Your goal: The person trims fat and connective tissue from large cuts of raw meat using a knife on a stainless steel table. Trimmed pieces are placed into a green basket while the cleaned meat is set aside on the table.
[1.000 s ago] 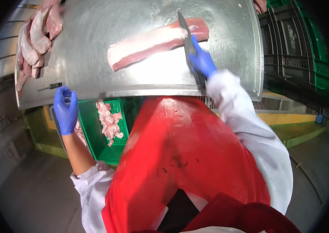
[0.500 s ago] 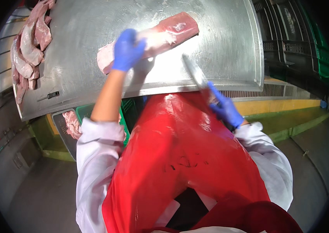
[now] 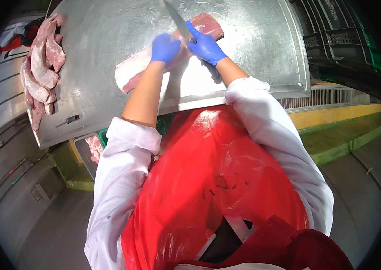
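My left hand (image 3: 165,48) in a blue glove rests on a long pale-pink piece of meat (image 3: 132,67), fingers curled onto it. My right hand (image 3: 203,45), also gloved in blue, grips a large knife (image 3: 176,20) whose blade angles up and away over the meat, beside my left hand; the knife's handle is mostly hidden in my fingers. The meat lies diagonally on the steel table (image 3: 267,45). At its left, several pieces of meat (image 3: 42,76) are piled, and a small black-handled knife (image 3: 71,119) lies near the front edge.
Stacked black and green crates (image 3: 334,36) stand at the right of the table. Below its front left edge are a grey container (image 3: 85,153) with pink trimmings and part of a green crate. My red apron is against the front edge. Red and black objects (image 3: 10,42) lie beyond the left end.
My left hand came in from the lower left onto the meat. My right hand dropped toward me with the knife, then moved up beside the left hand, blade now pointing away.
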Available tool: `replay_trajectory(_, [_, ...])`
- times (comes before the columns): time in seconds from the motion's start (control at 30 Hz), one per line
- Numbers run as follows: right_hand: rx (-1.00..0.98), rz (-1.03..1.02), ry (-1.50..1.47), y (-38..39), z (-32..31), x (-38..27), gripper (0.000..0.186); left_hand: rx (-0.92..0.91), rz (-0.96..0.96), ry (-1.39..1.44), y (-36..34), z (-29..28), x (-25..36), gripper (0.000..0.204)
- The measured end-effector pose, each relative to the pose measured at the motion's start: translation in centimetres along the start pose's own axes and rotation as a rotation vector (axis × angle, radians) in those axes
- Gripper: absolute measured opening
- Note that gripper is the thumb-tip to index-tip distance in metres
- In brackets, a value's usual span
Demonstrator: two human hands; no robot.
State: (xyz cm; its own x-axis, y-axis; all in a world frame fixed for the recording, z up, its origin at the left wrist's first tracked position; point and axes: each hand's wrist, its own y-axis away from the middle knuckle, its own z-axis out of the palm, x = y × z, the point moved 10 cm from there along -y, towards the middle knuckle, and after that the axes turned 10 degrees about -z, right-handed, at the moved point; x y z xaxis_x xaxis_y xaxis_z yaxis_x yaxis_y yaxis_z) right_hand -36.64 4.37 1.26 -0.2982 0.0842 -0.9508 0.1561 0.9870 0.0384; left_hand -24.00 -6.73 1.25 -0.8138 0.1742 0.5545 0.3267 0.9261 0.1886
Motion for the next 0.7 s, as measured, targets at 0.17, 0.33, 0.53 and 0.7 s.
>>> replay_trajectory(0.17, [-0.282, 0.062, 0.052, 9.3, 1.3, 0.3, 0.072, -0.005, -0.044, 0.244, -1.9, -0.3, -4.0, 0.022])
replay_trajectory(0.33, [-0.209, 0.101, 0.128, 2.6, 3.2, -0.1, 0.075, -0.045, 0.008, 0.208, -1.1, -2.4, 0.4, 0.023])
replay_trajectory(0.53, [-0.320, 0.169, -0.172, 11.3, 5.5, 0.4, 0.073, -0.128, -0.204, 0.378, -2.9, -5.4, -2.5, 0.022])
replay_trajectory(0.7, [-0.144, 0.043, -0.035, 2.0, 7.1, -0.7, 0.077, -0.214, -0.066, 0.361, -3.2, -5.8, 0.8, 0.019])
